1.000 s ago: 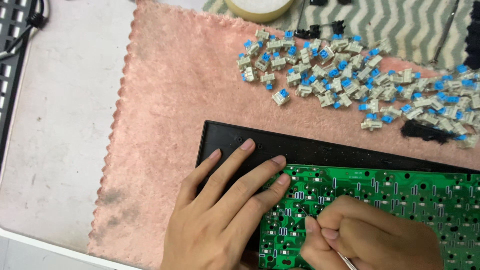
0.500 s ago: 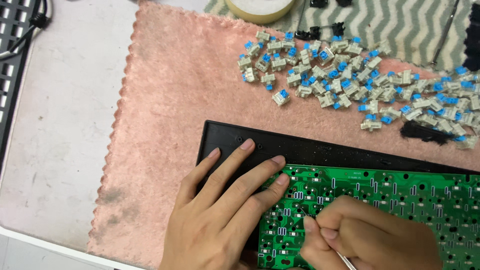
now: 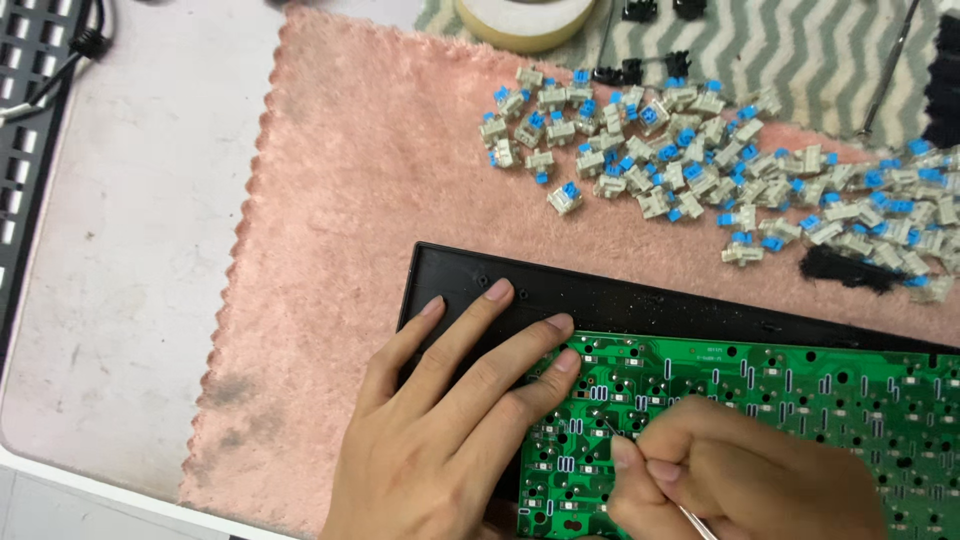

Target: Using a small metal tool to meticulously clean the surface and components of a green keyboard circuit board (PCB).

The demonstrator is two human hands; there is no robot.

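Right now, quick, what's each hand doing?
Left hand: open, flat on the green circuit board and black case.
Right hand: closed on a thin metal tool.

Bright, even overhead light — soft shadows, sharp focus, no glare.

My left hand [image 3: 450, 440] lies flat, palm down, fingers spread and stretched toward the far right. My right hand [image 3: 740, 480] sits near, just right of it, fingers curled tight in a pinch, knuckles up.
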